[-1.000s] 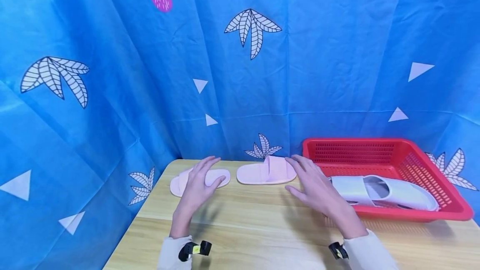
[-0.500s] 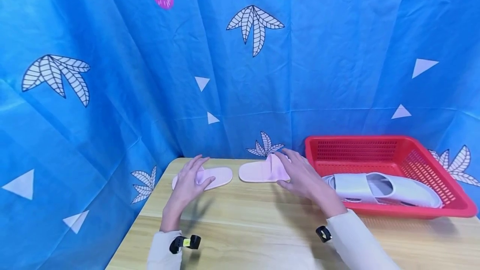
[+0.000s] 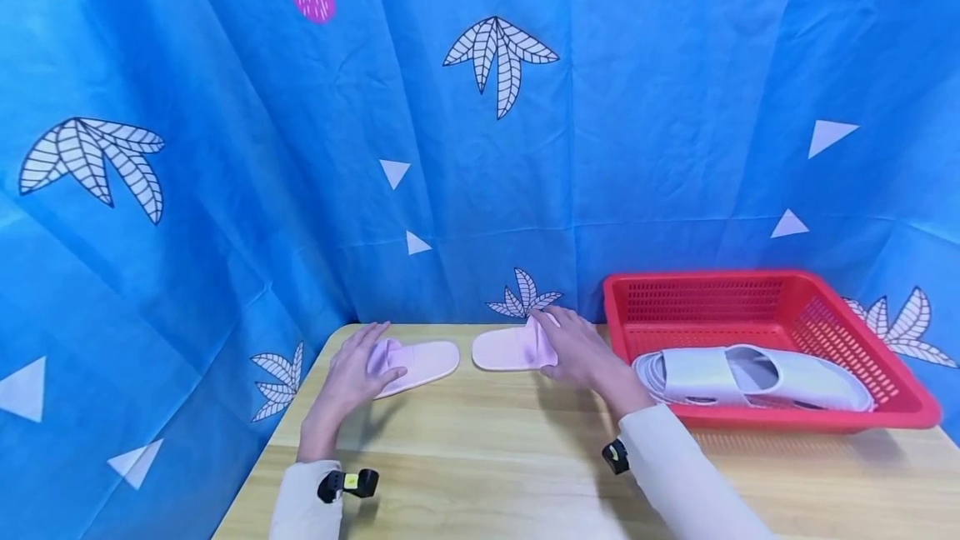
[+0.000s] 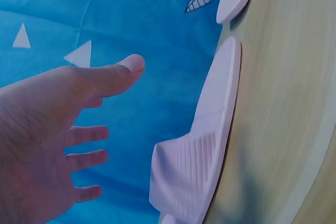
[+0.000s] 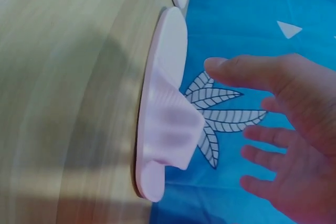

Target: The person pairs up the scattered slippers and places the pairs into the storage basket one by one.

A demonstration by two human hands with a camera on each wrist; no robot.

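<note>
Two pink slippers lie flat at the far edge of the wooden table, heel ends facing each other. Over the strap of the left slipper (image 3: 429, 361) hovers my left hand (image 3: 351, 373), thumb and fingers spread. The left wrist view shows a gap between that hand and the ribbed strap (image 4: 184, 166). My right hand (image 3: 577, 352) hangs above the right slipper (image 3: 498, 350) and partly hides its strap in the head view. From the right wrist, its fingers look apart from the strap (image 5: 173, 124) and hold nothing.
A red plastic basket (image 3: 705, 277) stands on the table (image 3: 465, 457) at the right, with white slippers (image 3: 810, 377) inside. A blue patterned curtain (image 3: 660, 123) hangs behind the table and along its left side.
Both hands have moved left: the left one toward the toe end of its slipper, the right one from beside the basket to over the right slipper's strap. The slippers appear unmoved.
</note>
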